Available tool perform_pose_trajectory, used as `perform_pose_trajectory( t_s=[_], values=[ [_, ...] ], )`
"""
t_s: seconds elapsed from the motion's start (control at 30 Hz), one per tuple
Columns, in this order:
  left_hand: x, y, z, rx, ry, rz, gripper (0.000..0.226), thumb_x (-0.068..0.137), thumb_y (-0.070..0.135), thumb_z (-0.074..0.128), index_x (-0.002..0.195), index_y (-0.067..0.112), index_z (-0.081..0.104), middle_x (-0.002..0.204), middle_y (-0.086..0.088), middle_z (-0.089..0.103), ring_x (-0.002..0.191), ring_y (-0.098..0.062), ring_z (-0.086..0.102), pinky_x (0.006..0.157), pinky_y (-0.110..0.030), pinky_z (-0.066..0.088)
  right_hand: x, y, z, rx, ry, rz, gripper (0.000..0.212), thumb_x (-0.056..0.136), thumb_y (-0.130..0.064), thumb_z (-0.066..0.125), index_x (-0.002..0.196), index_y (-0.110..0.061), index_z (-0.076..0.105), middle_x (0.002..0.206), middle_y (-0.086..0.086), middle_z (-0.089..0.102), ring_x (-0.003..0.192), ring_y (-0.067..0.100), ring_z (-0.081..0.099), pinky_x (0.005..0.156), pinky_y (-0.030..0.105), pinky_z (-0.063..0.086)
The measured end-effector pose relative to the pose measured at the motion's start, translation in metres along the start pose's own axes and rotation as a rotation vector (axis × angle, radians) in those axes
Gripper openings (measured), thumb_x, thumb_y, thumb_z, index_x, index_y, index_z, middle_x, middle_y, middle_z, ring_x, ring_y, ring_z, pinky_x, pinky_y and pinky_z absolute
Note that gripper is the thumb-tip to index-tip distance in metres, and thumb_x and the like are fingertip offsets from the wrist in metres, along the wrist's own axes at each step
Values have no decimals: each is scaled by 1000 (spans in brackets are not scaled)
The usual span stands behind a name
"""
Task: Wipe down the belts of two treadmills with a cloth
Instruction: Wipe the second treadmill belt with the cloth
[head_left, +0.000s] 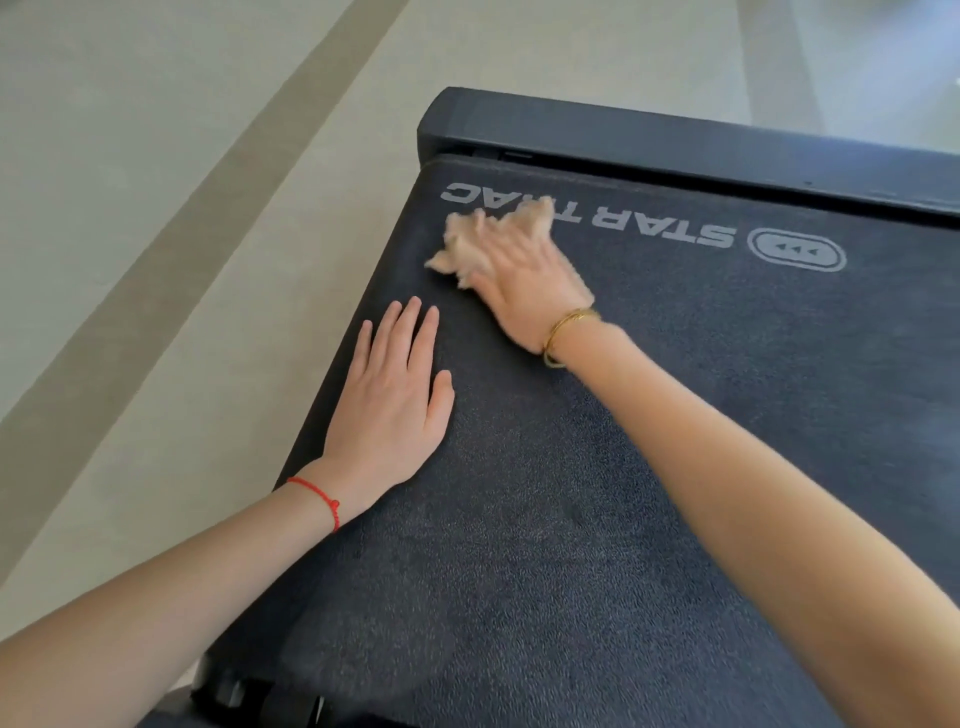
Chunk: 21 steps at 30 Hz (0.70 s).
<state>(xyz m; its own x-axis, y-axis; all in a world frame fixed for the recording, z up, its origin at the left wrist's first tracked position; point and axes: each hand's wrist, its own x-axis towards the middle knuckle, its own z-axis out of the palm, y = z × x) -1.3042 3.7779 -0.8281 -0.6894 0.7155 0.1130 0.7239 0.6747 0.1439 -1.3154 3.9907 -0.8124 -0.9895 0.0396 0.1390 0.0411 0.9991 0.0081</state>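
Nearest the camera, two bare forearms reach forward over one dark treadmill belt (597, 493), whose textured black surface fills most of the view. The left hand (392, 400) lies flat on the belt near its left edge, palm down, fingers straight and close together, holding nothing. A thin red string bracelet (319, 499) circles that wrist.

Farther along, the right hand (524, 280) presses down on one pale peach cloth (467, 249), which lies bunched on the belt beneath the palm and fingers. The hand is blurred, so I cannot tell whether its fingers are curled around the cloth or spread flat over it. A gold bangle (563, 332) sits on that wrist.

The cloth covers part of the white printed lettering (670, 234) on the belt, and one oval logo (797, 250) sits to the right of the lettering. Beyond that, a black end cover (675, 140) runs across the end of the belt. Pale floor (156, 208) with one darker stripe stretches off to the left and beyond.
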Motion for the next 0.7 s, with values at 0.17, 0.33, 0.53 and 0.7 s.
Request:
perform_pose_trajectory(
  t_s=[0.17, 0.33, 0.53, 0.7],
  values=[
    [-2, -4, 0, -29, -3, 7, 68, 99, 42, 15, 157, 7, 18, 165, -12, 15, 153, -26, 10, 125, -44, 8, -38, 51, -9, 83, 65, -11, 48, 99, -14, 39, 147, -15, 34, 147, 22, 40, 135, 41, 37, 112, 62, 22],
    [1, -2, 1, -25, 13, 7, 68, 98, 41, 16, 156, 5, 21, 163, -15, 20, 152, -29, 14, 124, -48, 12, -43, 130, -8, 132, -25, 563, 54, 104, -35, 22, 151, -9, 25, 158, 14, 26, 146, 30, 18, 119, 51, 7],
    [2, -3, 0, -34, 9, 16, 70, 96, 42, 16, 155, 4, 23, 163, -16, 21, 152, -30, 15, 124, -47, 12, -93, 18, -23, 213, -17, 145, 53, 106, -33, 28, 153, -10, 24, 160, 10, 23, 147, 29, 18, 121, 47, 4],
    [0, -5, -1, -52, -6, 29, 69, 97, 41, 17, 156, 5, 22, 163, -16, 20, 152, -31, 14, 124, -48, 11, -157, 10, -21, 214, -82, 53, 58, 104, -45, 20, 155, -18, 19, 162, -2, 12, 150, 17, 3, 122, 38, 1]
  ],
)
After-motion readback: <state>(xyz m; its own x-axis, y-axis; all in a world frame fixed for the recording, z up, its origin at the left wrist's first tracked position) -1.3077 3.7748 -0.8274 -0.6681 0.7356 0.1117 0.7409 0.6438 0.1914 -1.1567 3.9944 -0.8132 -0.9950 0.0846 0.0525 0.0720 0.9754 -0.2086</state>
